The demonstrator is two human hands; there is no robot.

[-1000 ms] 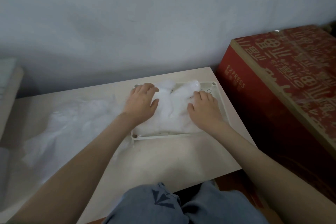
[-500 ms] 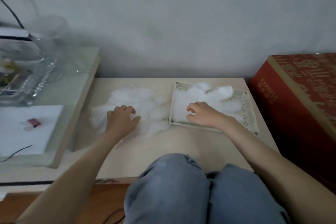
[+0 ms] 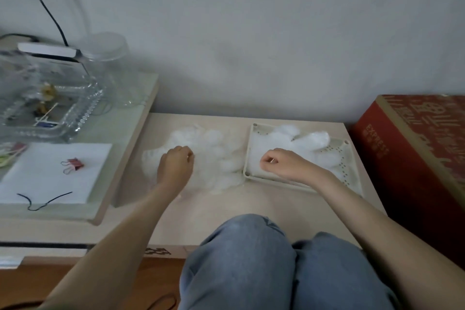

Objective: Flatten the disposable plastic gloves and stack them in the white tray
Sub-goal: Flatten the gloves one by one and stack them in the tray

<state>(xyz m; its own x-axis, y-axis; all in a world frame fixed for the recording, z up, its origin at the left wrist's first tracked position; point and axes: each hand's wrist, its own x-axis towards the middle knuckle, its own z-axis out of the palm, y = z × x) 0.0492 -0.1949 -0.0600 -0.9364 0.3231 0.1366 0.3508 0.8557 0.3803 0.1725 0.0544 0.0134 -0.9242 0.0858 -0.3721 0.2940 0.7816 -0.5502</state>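
So both hands are down on the low beige worktop (image 3: 226, 211), one per heap. The left hand (image 3: 176, 166) sits on the near-left part of the loose gloves (image 3: 214, 156), a crumpled, cloudy pile lying on the worktop just left of the white tray (image 3: 348, 168), with its right edge touching the tray's wall. That grip is closed: knuckles up, fingers curled down into the plastic and bunching some of it, with most of the pile spreading out beyond and to the right of the hand.

The right hand (image 3: 281, 163) is inside the tray at its near-left corner, resting on the stacked gloves (image 3: 304, 142). Thumb and forefinger are drawn together, the other fingers tucked in, but honestly I can't tell if any film is caught in that grip. The stack stretches away from the hand toward the far side, glove fingers poking over the far rim.

Off to the right is a red cardboard box (image 3: 415, 153). On the raised shelf to the left: a glass dish (image 3: 52, 111), a clear jar (image 3: 110, 68), and a red binder clip (image 3: 74, 164) on white paper (image 3: 45, 181).
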